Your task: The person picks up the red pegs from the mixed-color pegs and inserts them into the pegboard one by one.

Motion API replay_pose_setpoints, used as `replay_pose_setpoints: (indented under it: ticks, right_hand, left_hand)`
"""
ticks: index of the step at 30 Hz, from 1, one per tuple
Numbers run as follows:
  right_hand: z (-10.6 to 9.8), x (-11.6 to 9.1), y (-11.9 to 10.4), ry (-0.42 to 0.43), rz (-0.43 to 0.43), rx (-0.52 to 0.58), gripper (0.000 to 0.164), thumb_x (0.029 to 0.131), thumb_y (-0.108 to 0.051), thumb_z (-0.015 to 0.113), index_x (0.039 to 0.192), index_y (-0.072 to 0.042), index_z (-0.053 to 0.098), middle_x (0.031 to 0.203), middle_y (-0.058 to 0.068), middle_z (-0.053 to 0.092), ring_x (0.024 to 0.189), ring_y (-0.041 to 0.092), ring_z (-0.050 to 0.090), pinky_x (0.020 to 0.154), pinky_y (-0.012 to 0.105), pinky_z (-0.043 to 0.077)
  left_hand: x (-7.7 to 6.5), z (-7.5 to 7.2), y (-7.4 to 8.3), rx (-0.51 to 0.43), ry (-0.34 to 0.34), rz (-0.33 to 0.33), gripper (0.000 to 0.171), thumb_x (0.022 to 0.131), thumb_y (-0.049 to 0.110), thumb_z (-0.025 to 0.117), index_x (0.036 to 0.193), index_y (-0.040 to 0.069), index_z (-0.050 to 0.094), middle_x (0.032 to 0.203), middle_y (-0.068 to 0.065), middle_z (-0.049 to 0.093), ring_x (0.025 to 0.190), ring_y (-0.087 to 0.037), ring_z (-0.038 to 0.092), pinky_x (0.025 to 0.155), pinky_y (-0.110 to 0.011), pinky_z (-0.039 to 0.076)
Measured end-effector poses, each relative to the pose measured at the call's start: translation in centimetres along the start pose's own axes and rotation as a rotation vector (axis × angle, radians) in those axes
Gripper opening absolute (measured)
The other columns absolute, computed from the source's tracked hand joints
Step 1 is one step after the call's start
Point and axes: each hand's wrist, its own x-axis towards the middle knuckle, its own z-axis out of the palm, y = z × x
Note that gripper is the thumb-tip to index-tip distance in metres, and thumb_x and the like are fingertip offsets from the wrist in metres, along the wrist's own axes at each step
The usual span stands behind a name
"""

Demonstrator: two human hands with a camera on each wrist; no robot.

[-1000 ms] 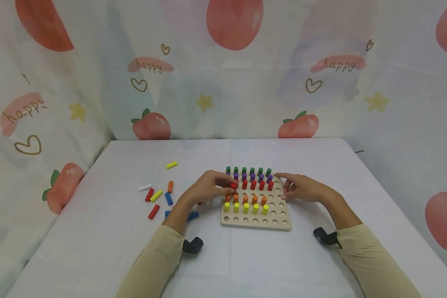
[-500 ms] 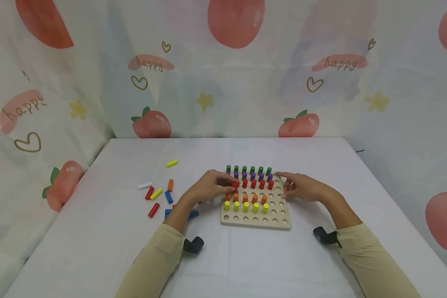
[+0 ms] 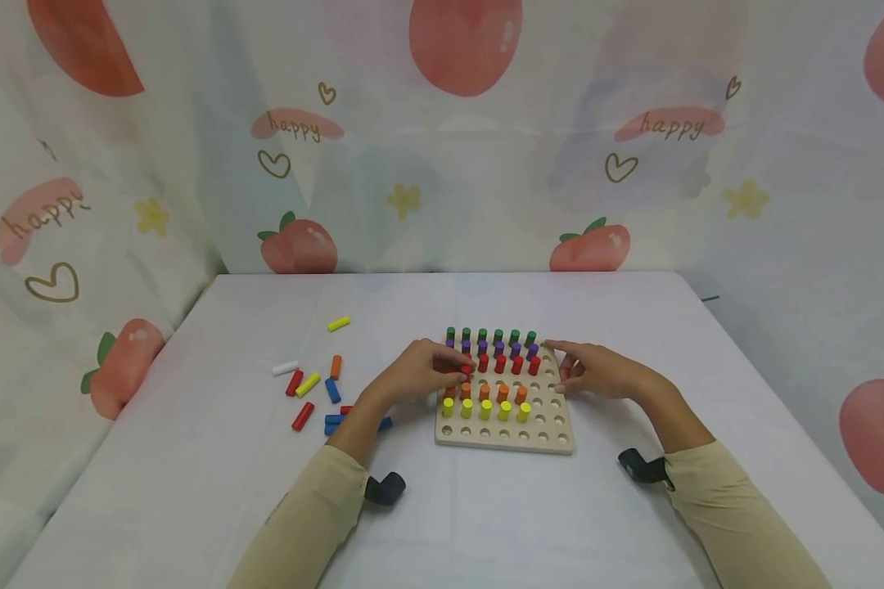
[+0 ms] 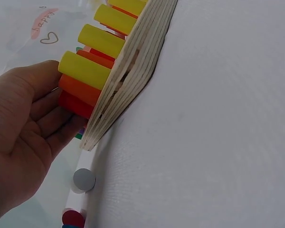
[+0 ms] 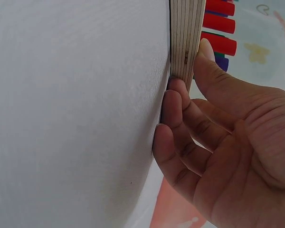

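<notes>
A light wooden pegboard (image 3: 501, 446) lies flat, with upright rows of green, purple, red, orange and yellow pegs. My left hand (image 3: 420, 372) reaches over its left side and pinches a red peg (image 3: 466, 370) at the left end of the red row. In the left wrist view, that hand (image 4: 23, 123) is partly hidden behind yellow and orange pegs (image 4: 78, 90); whether the peg is seated cannot be seen. My right hand (image 3: 597, 372) holds the board's right edge. The right wrist view shows its thumb (image 5: 206, 54) on the top face and fingertips by the side.
Loose pegs lie left of the board: a white peg (image 3: 286, 369), a red peg (image 3: 303, 416), a yellow peg (image 3: 339, 324), an orange peg (image 3: 336, 367), a blue peg (image 3: 332, 390) and several others. The left forearm partly covers some of them. Black wrist cameras sit on both sleeves.
My left hand has shifted slightly right with the red peg between its fingers. A loose red peg beside the left forearm is more exposed. The right hand and the board stay put.
</notes>
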Motion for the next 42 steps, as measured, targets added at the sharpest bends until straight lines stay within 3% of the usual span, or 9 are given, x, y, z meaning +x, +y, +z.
replay_pose_setpoints:
  ticks: [11, 22, 30, 42]
  right_hand:
    - [0.0, -0.1, -0.4, -0.002, 0.017, -0.021, 0.08, 0.093, -0.023, 0.079, 0.158, -0.004, 0.037, 0.099, 0.004, 0.059, 0.095, 0.023, 0.055, 0.082, 0.038, 0.052]
    - [0.0, 0.1, -0.1, -0.004, -0.003, -0.01, 0.08, 0.094, -0.023, 0.079, 0.158, -0.001, 0.036, 0.098, 0.003, 0.059, 0.094, 0.023, 0.056, 0.081, 0.037, 0.051]
    - [0.0, 0.1, -0.1, -0.006, -0.001, -0.01, 0.079, 0.094, -0.022, 0.079, 0.158, -0.002, 0.037, 0.097, 0.004, 0.059, 0.094, 0.023, 0.056, 0.082, 0.037, 0.051]
    - [-0.2, 0.0, -0.1, -0.006, -0.004, -0.029, 0.08, 0.094, -0.023, 0.079, 0.158, -0.002, 0.036, 0.099, 0.003, 0.06, 0.095, 0.024, 0.056, 0.082, 0.037, 0.051]
  left_hand:
    - [-0.4, -0.2, 0.3, 0.001, -0.017, -0.018, 0.022, 0.099, 0.016, 0.072, 0.12, 0.017, 0.079, 0.117, 0.006, 0.071, 0.1, -0.01, 0.065, 0.09, -0.026, 0.055]
    - [-0.8, -1.1, 0.7, 0.002, -0.041, 0.021, 0.024, 0.1, 0.016, 0.071, 0.123, 0.017, 0.078, 0.118, 0.008, 0.072, 0.105, -0.008, 0.067, 0.094, -0.029, 0.054]
    - [-0.9, -1.9, 0.9, 0.018, -0.015, 0.052, 0.023, 0.1, 0.015, 0.07, 0.122, 0.016, 0.078, 0.116, 0.011, 0.073, 0.111, -0.008, 0.066, 0.098, -0.031, 0.052]
    - [-1.5, -4.0, 0.6, -0.034, 0.024, 0.111, 0.019, 0.1, 0.01, 0.071, 0.118, 0.011, 0.078, 0.114, 0.002, 0.074, 0.105, -0.012, 0.069, 0.092, -0.029, 0.056]
